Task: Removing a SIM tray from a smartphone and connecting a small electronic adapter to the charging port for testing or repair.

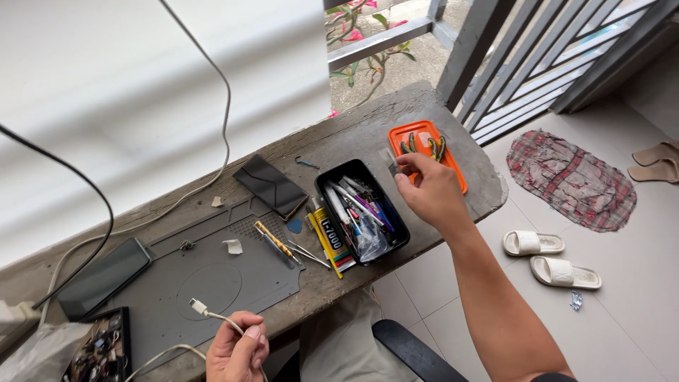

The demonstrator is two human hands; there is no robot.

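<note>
My left hand (pixel 238 351) is at the bench's near edge, closed on a white charging cable (pixel 212 315) whose plug points up over the grey work mat (pixel 212 272). My right hand (pixel 431 189) reaches over the black tool box (pixel 362 210), pinching a small thin pale piece (pixel 390 160) beside the orange tray (pixel 424 152). The box is crammed with several pens, tweezers and small tools. Pliers with green handles lie in the orange tray.
A dark phone (pixel 271 186) lies face down behind the mat, another phone (pixel 103 277) at the left. A glue tube (pixel 329 240), screwdriver (pixel 274 240) and tweezers (pixel 307 253) sit by the box. An opened device (pixel 99 348) is bottom left. Slippers (pixel 550 258) and a rug (pixel 570 178) are on the floor.
</note>
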